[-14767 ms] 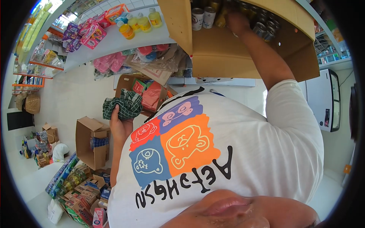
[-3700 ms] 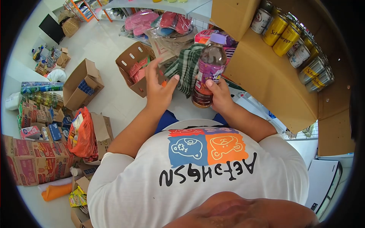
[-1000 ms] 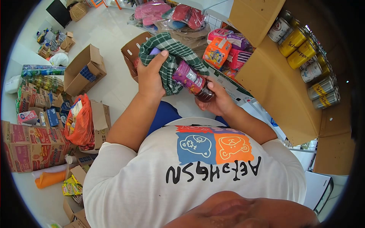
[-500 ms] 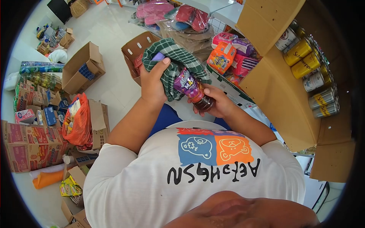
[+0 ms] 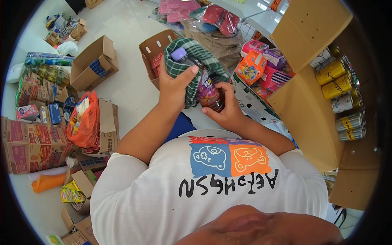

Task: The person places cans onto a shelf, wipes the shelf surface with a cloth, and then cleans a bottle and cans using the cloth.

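Note:
A dark bottle (image 5: 208, 90) with a purple label and a lilac cap is held tilted in front of my chest, its cap toward the upper left. My left hand (image 5: 176, 85) grips a green-and-white checked cloth (image 5: 192, 49), which lies behind and around the upper part of the bottle. The left thumb rests near the bottle's neck. My right hand (image 5: 227, 107) is closed around the bottle's base, thumb on the near side and fingers at the right.
A large carton (image 5: 304, 110) with several cans (image 5: 337, 85) stands at right. Colourful packs (image 5: 251, 67) fill a box beyond my right hand. A brown box (image 5: 157, 45) is behind the cloth. More cartons (image 5: 36, 143) and a red bag (image 5: 84, 122) sit at left.
Over the last second, the bottle has turned more upright and its cap now shows clear of the cloth. The right fingers have shifted around its base. Earlier, the right hand was among the cans.

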Demonstrator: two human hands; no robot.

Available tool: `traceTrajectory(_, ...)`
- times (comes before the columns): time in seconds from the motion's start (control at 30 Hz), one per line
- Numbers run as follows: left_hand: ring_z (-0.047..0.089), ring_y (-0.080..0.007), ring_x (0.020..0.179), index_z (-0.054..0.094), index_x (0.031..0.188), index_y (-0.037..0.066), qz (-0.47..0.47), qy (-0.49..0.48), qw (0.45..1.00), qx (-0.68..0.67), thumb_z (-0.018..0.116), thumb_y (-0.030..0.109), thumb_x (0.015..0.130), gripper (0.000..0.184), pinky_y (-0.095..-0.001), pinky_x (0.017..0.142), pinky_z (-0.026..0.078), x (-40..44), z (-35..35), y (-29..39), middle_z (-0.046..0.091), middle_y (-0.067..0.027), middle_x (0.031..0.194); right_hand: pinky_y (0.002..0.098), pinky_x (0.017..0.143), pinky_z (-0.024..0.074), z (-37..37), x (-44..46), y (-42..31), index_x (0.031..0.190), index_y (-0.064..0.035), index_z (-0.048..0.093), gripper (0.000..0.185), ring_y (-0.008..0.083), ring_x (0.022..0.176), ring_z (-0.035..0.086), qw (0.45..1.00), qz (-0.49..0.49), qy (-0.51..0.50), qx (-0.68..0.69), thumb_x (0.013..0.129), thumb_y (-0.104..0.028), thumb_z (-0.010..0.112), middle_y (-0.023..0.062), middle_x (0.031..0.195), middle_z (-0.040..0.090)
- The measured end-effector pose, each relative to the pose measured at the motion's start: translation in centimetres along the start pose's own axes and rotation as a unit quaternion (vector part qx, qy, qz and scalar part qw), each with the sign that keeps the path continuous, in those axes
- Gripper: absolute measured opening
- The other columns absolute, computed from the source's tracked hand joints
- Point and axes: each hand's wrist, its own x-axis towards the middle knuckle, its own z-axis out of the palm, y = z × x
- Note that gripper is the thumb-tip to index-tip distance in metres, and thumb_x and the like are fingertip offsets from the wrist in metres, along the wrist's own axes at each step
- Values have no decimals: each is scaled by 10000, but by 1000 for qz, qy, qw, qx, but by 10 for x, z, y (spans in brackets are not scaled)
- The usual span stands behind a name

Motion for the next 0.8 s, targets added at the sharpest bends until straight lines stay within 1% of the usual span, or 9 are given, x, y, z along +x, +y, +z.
traceTrajectory(0.17, 638, -166, 954, 449, 1302, 43, -26, 19, 998, 47, 724, -8, 813, 563, -307, 863, 529, -23, -7, -25, 622, -74, 1094, 380, 830, 488, -1, 22, -28, 1260, -19, 426, 667, 308, 930, 565, 942, -122, 33, -313, 759, -227, 814, 170, 1079, 529)
traceTrajectory(0.23, 638, -178, 968, 433, 1312, 48, -8, 26, 999, 21, 721, 1, 822, 570, -330, 859, 541, -24, -11, -18, 613, -89, 1107, 368, 840, 473, 0, 25, -29, 1284, -25, 422, 665, 301, 904, 543, 943, -162, 18, -290, 771, -226, 794, 156, 1084, 520)
traceTrajectory(0.33, 634, -211, 1008, 435, 1304, 64, -31, 38, 996, -69, 705, 57, 855, 524, -379, 862, 563, -26, -18, 1, 605, -115, 1131, 353, 955, 441, 15, 17, -4, 1314, -34, 412, 658, 237, 1071, 535, 992, -94, -4, 84, 815, -246, 785, 107, 1128, 509)
traceTrajectory(0.37, 634, -211, 1008, 435, 1304, 64, -25, 41, 997, -68, 705, 57, 855, 524, -379, 862, 563, -27, -19, 4, 605, -115, 1131, 353, 955, 441, 20, 17, -7, 1314, -34, 412, 658, 237, 1071, 535, 992, -97, -9, 85, 815, -246, 785, 107, 1128, 509)
traceTrajectory(0.43, 638, -210, 992, 437, 1295, 65, -11, 61, 989, -135, 703, 73, 861, 509, -369, 855, 565, -29, -24, 9, 605, -105, 1114, 347, 991, 431, 30, 17, -14, 1313, -29, 409, 639, 217, 1143, 508, 946, 83, -29, 311, 842, -260, 772, 108, 1150, 500)
traceTrajectory(0.5, 635, -204, 986, 438, 1286, 65, 6, 75, 990, -115, 706, 71, 856, 507, -379, 861, 564, -33, -30, 9, 602, -91, 1093, 360, 951, 443, 34, 18, -15, 1295, -21, 424, 636, 247, 1103, 522, 947, 85, -32, 309, 822, -238, 790, 139, 1141, 503)
traceTrajectory(0.57, 628, -187, 974, 445, 1269, 69, -26, 82, 994, -61, 710, 67, 854, 492, -368, 854, 555, -41, -31, 4, 603, -73, 1066, 386, 902, 452, 31, 16, -11, 1267, -21, 453, 655, 302, 1052, 534, 987, -136, -7, -83, 769, -221, 829, 168, 1138, 503)
traceTrajectory(0.67, 624, -161, 940, 456, 1243, 81, -49, 86, 994, -47, 716, 51, 851, 470, -314, 814, 542, -51, -31, -6, 608, -56, 1051, 410, 860, 452, 31, 17, -20, 1256, -32, 472, 696, 350, 1012, 529, 923, -296, 44, -241, 714, -228, 861, 192, 1143, 496)
traceTrajectory(0.8, 629, -156, 942, 464, 1248, 73, -29, 75, 997, -24, 728, 50, 844, 483, -309, 824, 540, -49, -25, 5, 611, -49, 1043, 403, 898, 472, 24, 21, -25, 1233, -44, 523, 581, 330, 1080, 531, 954, -254, -27, -157, 771, -230, 822, 181, 1179, 491)
